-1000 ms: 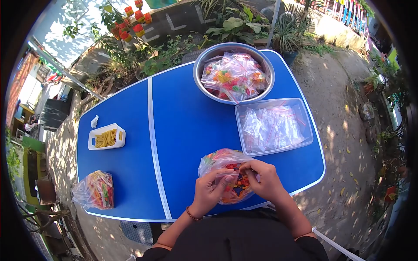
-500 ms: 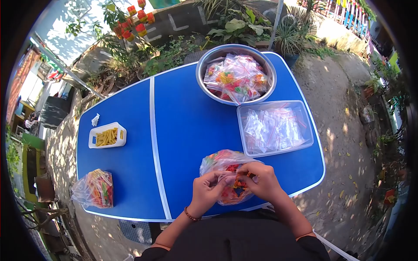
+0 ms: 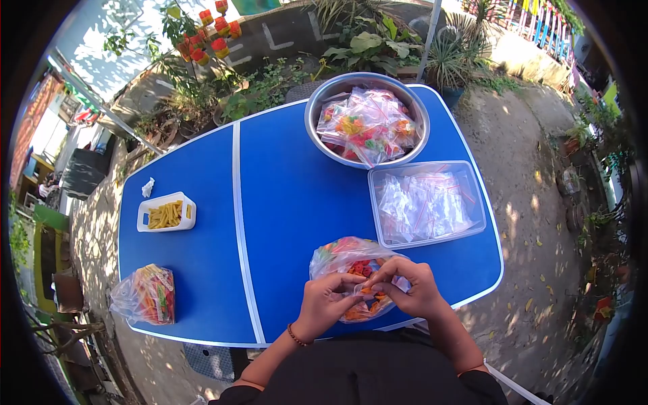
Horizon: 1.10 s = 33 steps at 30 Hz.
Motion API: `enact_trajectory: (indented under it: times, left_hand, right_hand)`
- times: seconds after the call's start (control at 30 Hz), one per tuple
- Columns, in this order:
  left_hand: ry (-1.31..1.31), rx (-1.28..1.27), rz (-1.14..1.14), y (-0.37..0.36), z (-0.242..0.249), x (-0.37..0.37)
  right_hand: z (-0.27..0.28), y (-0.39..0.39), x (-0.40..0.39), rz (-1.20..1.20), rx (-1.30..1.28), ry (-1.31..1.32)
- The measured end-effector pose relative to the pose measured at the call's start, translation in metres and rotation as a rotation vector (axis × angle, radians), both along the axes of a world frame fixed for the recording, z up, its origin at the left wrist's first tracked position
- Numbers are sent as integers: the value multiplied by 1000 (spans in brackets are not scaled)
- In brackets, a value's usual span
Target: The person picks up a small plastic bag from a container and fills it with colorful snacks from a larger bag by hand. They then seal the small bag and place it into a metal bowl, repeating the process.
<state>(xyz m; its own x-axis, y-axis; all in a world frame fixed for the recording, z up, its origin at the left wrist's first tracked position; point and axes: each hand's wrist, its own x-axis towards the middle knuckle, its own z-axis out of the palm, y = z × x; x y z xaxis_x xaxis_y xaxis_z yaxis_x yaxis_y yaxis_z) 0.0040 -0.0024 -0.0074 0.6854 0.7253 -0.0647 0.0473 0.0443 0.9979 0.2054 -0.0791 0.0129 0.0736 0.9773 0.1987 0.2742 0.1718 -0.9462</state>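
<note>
Both my hands meet above a large clear plastic bag [image 3: 341, 253] full of colourful snack pieces, near the table's front edge. My left hand [image 3: 324, 307] is closed in a pinch on a small clear plastic bag [image 3: 359, 290]. On its other side, my right hand [image 3: 410, 289] has its fingertips closed at the same small bag, where something orange shows. Fingers partly cover the small bag, so its contents are hard to make out. Red and orange pieces show in the large bag's opening beneath.
Behind my hands stands a clear plastic box [image 3: 482, 219] of flat zip bags. A steel bowl [image 3: 312, 128] heaped with filled bags sits farther back. To the left are a white basket [image 3: 190, 210] of yellow sticks, a crumpled tissue [image 3: 148, 187] and another snack bag [image 3: 145, 297].
My right hand has shifted slightly right and down, and its fingers have turned. The small bag and an orange bit now show between my fingertips. The containers stay where they were.
</note>
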Motion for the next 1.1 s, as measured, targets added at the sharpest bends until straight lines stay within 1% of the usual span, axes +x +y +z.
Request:
enact_trajectory:
  times: [0.1, 0.17, 0.2, 0.27, 0.37, 0.4, 0.47, 0.5, 0.57, 0.6, 0.67, 0.73, 0.83, 0.97, 1.03, 1.1]
  left_hand:
    - [67, 131, -54, 2, 0, -2]
    - [128, 186, -87, 3, 3, -3]
    - [106, 235, -98, 2, 3, -3]
    - [60, 338, -120, 2, 2, 0]
    - [-36, 33, 29, 1, 0, 2]
    - [-78, -22, 66, 2, -3, 1]
    - [-163, -133, 140, 6, -10, -4]
    - [-169, -205, 127, 8, -8, -6]
    - [-183, -349, 99, 12, -2, -7]
    - [-183, -376, 95, 11, -1, -7]
    - [-185, -430, 86, 11, 0, -7]
    - [-168, -419, 74, 11, -3, -7]
    - [-125, -362, 74, 9, -3, -6]
    - [-84, -287, 62, 7, -9, -6]
    - [-37, -206, 49, 6, -5, -4]
    - [-7, -118, 40, 4, -2, -3]
  right_hand:
    - [-2, 0, -3, -64, -18, 45]
    - [1, 1, -3, -75, 11, -81]
    - [2, 2, -4, -82, 24, -143]
    - [2, 3, -10, -113, -18, -26]
    - [-14, 1, -10, -187, -135, 150]
    - [-19, 0, -9, -214, -184, 209]
    - [-18, -1, -7, -42, -196, -221]
    - [-18, -1, -7, 47, -200, -435]
    - [-20, 1, -18, 62, -151, -577]
    - [-22, 0, -22, 69, -128, -648]
    - [-33, 0, -21, 68, -115, -692]
    - [-33, 2, -16, 76, -116, -707]
    - [-25, 2, -6, 37, -124, -466]
    - [-6, 2, -3, -113, -121, -79]
    - [-5, 1, -4, -196, -85, 86]
    - [-5, -3, -8, -214, -90, 228]
